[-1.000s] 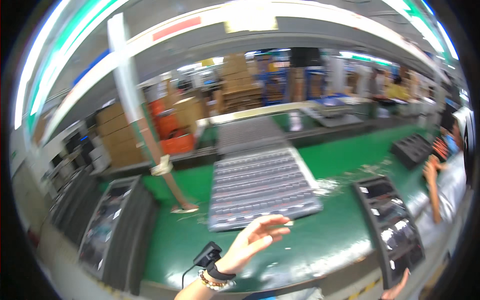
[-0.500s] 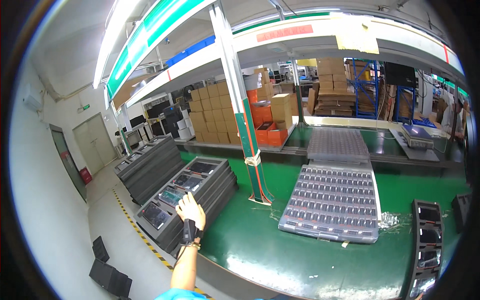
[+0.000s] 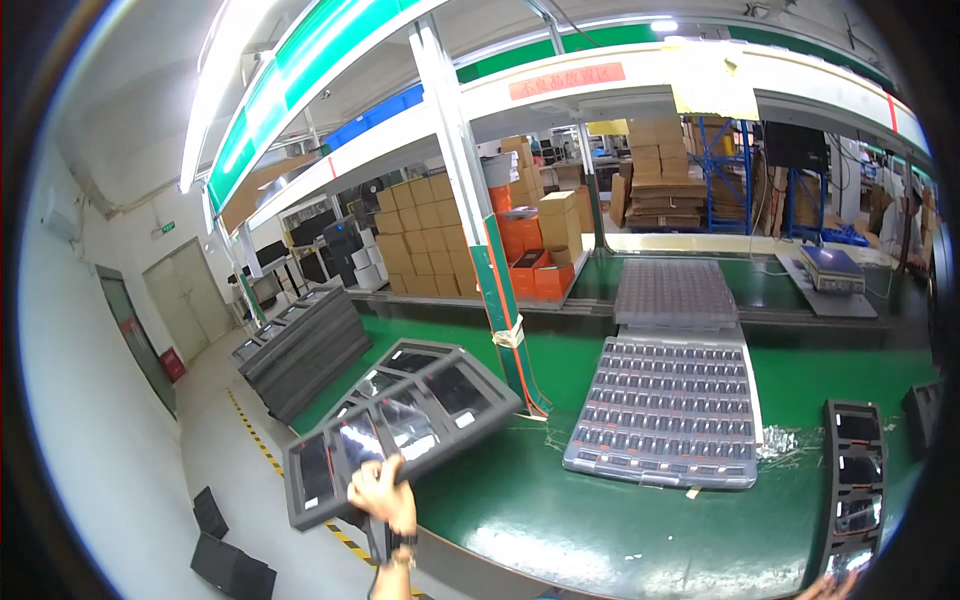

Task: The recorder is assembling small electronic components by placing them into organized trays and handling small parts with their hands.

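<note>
A dark foam tray [image 3: 466, 433] of glossy panels slants over another tray [image 3: 437, 347] at the left of the green bench [image 3: 520, 490] — its near edge pinched by the left hand [image 3: 384, 494]. The right hand [image 3: 840, 586], cropped beside a third tray [image 3: 858, 491] — grip unclear. Beyond stand cardboard cartons [image 3: 420, 235]; striped tape [image 3: 254, 430] crosses the pale floor [image 3: 212, 455].

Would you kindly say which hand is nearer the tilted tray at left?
Left: the left hand grips the tilted tray; the right hand is far right, at another tray.

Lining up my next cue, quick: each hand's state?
Left hand: closed, holding a gray tray.
Right hand: at the other tray's near end; grip cannot be told.
</note>
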{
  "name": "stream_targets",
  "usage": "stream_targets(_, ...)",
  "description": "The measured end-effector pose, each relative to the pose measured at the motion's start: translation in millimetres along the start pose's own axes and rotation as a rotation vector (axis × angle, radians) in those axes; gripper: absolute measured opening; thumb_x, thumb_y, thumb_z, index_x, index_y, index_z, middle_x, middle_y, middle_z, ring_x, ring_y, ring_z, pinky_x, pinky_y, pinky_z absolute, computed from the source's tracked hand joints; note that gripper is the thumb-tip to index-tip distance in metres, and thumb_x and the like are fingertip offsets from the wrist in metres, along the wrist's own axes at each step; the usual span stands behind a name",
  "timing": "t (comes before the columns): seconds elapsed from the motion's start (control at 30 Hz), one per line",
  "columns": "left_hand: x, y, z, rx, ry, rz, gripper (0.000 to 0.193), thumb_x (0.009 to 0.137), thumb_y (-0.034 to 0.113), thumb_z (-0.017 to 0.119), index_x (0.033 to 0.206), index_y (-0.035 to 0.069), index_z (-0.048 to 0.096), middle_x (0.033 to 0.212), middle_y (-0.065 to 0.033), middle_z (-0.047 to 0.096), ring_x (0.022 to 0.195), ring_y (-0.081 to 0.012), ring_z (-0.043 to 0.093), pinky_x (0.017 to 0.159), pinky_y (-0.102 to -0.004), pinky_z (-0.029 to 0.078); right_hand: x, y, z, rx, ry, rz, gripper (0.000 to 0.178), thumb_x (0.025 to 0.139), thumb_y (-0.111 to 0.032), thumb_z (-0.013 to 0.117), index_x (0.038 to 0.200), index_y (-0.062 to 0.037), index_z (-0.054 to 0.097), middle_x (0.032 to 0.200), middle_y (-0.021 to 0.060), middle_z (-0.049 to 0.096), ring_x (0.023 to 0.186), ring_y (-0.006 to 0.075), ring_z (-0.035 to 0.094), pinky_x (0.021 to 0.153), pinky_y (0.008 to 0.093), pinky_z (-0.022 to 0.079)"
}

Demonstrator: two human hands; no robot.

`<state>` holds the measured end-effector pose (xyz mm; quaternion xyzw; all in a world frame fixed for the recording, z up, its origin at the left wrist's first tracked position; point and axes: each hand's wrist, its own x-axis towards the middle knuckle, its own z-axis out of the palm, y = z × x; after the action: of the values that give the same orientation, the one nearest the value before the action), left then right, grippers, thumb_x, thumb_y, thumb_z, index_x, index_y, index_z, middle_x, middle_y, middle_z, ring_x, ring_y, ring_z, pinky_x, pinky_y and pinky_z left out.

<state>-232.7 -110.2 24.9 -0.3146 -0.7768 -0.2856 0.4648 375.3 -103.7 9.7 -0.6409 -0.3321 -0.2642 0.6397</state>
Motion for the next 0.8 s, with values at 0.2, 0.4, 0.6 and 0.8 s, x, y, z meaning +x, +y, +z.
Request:
stream_targets(0.2, -37.7, 48.2, -157.4, -0.336, -0.066, 0.269, 0.037, 0.056, 0.002, 0.069, 0.085, 0.023, 0.076, 0.086, -0.0022, 0.056, 0.088, -0.0253, 0.058, 0.074, -0.0413, 0.043, -47.3, -75.2, 37.8, 0.984, -1.372, 0.777, 0.066, 0.100, -0.047, 0.049, 0.152, -0.0112, 0.029, 0.145, 0.0164, 0.045, 0.122, 0.0325, 0.055, 0.089, 0.0466, 0.054)
stream_targets(0.4, -82.4, 56.8, -185.7, -0.673, -0.238, 0.599, 0.030, 0.061, 0.019, 0.077, 0.087, 0.032, 0.079, 0.087, 0.0025, 0.058, 0.087, -0.0215, 0.055, 0.081, -0.0397, 0.035, -48.2, -94.2, 38.5, 1.070, -1.630, 1.369, 0.077, 0.085, -0.007, 0.069, 0.151, -0.0036, 0.030, 0.141, 0.0136, 0.050, 0.123, 0.0246, 0.056, 0.101, 0.0369, 0.047)
stream_targets(0.6, -129.6, 118.8, -131.8, -0.994, -0.545, 0.827, 0.044, 0.069, 0.015, 0.070, 0.112, 0.024, 0.074, 0.096, -0.0029, 0.061, 0.085, -0.0226, 0.058, 0.077, -0.0405, 0.040, -45.8, -20.2, 30.0, 0.947, -1.316, 1.225, 0.075, 0.086, 0.000, 0.066, 0.151, 0.0002, 0.031, 0.146, 0.0149, 0.045, 0.130, 0.0230, 0.049, 0.108, 0.0357, 0.040)
stream_targets(0.8, -144.7, 162.4, -102.2, -1.254, -0.834, 0.844, 0.037, 0.082, 0.027, 0.077, 0.115, 0.015, 0.068, 0.100, -0.0087, 0.063, 0.089, -0.0296, 0.060, 0.076, -0.0416, 0.047, -41.9, 9.9, 63.6, 0.517, -1.180, 0.419, 0.063, 0.087, -0.001, 0.065, 0.145, 0.0012, 0.040, 0.149, 0.0128, 0.042, 0.134, 0.0255, 0.044, 0.112, 0.0380, 0.035)
